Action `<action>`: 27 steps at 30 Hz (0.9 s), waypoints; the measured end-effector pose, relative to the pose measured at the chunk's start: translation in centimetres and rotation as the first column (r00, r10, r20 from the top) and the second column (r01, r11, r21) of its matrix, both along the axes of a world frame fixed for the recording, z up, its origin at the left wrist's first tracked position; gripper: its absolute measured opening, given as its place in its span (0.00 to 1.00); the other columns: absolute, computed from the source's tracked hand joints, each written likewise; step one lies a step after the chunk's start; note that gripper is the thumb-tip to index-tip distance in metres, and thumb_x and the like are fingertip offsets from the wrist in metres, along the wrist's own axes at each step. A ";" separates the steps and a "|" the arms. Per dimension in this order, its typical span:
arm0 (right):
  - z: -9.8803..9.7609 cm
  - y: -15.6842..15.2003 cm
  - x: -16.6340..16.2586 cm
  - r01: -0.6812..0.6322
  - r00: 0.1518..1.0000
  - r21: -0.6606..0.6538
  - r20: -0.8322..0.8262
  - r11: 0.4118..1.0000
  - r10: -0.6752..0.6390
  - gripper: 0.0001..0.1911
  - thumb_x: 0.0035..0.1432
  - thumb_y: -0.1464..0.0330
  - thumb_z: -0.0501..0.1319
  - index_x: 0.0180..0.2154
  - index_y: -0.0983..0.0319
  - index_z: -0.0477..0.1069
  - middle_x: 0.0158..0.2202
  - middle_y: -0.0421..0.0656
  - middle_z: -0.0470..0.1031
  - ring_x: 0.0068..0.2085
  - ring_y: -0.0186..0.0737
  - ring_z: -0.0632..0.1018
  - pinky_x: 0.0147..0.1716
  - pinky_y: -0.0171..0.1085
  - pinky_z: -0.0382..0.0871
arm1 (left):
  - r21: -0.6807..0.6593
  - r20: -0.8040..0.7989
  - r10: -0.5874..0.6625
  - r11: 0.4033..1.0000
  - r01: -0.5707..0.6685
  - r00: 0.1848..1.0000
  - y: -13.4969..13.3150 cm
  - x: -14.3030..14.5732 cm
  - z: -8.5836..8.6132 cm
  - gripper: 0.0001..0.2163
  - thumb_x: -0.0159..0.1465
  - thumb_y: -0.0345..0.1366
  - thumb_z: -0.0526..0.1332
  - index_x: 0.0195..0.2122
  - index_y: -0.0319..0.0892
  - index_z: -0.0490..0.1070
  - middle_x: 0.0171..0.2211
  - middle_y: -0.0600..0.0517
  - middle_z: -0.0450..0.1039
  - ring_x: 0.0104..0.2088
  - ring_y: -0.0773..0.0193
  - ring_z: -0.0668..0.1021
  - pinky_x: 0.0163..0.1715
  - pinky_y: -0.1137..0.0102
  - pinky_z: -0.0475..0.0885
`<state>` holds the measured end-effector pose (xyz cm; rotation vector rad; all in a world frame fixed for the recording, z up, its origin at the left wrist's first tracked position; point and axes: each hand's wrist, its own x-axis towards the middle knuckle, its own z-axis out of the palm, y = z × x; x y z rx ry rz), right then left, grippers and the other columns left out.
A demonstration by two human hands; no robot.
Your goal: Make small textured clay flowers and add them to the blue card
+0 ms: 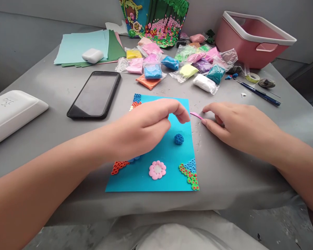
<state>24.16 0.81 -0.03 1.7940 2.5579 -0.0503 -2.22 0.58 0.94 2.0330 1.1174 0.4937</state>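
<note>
My left hand [148,126] hovers over a bright blue sheet [172,180], its fingers bent downward, thumb apart from the fingertips, and nothing visible in it. To the right of the sheet, my right hand [240,119] rests low over the table with index finger and thumb apart. A thin pink strip [196,115] lies between the sheet's edge and my right thumb tip, seemingly touching the thumb. On the sheet are a dark blue clay cluster [178,139], a pink flower with a pale centre [157,170], and corner patches of small clay rings [190,173]. My left hand and forearm hide part of the sheet.
Several bagged clays [152,71] lie behind the sheet, before a decorated clay picture [159,24]. A pink bin [250,41] stands back right, near pen-like tools [261,93] and tape [252,77]. Leftward are a phone [95,93], white case [93,55], paper sheets [80,43] and white device [13,113].
</note>
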 end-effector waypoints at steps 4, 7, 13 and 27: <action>-0.4 0.2 0.5 -0.006 0.999 0.040 0.051 0.999 0.003 0.19 0.73 0.60 0.52 0.51 0.58 0.79 0.38 0.49 0.84 0.35 0.52 0.80 0.28 0.42 0.57 | 0.035 0.172 -0.045 0.999 0.040 0.984 0.5 -0.1 -0.1 0.15 0.71 0.29 0.57 0.54 0.49 0.78 0.52 0.52 0.81 0.53 0.58 0.81 0.54 0.65 0.77; -0.7 0.1 0.8 -0.027 0.999 0.160 0.044 0.987 0.020 0.16 0.73 0.64 0.54 0.49 0.60 0.80 0.40 0.50 0.85 0.31 0.49 0.78 0.27 0.43 0.55 | -0.083 0.285 0.094 0.994 -0.073 0.954 0.7 0.4 -0.1 0.09 0.72 0.33 0.64 0.52 0.47 0.75 0.54 0.51 0.80 0.51 0.59 0.85 0.50 0.66 0.82; -1.0 -0.9 -0.9 -0.262 0.748 0.588 -0.377 0.765 0.546 0.06 0.71 0.69 0.68 0.48 0.59 0.81 0.34 0.43 0.77 0.33 0.39 0.79 0.34 0.42 0.74 | -0.222 0.500 0.185 0.972 -0.081 0.846 0.1 1.8 -0.6 0.10 0.73 0.41 0.69 0.51 0.46 0.73 0.60 0.49 0.80 0.65 0.51 0.81 0.55 0.66 0.84; -1.1 -1.2 -1.2 -0.307 0.610 0.710 -0.364 0.634 0.704 0.06 0.68 0.70 0.72 0.44 0.52 0.84 0.40 0.43 0.82 0.36 0.40 0.81 0.35 0.43 0.81 | -0.437 0.556 0.163 0.891 0.120 0.815 -0.4 2.1 -0.5 0.19 0.64 0.35 0.76 0.54 0.45 0.76 0.41 0.54 0.84 0.45 0.60 0.88 0.41 0.71 0.85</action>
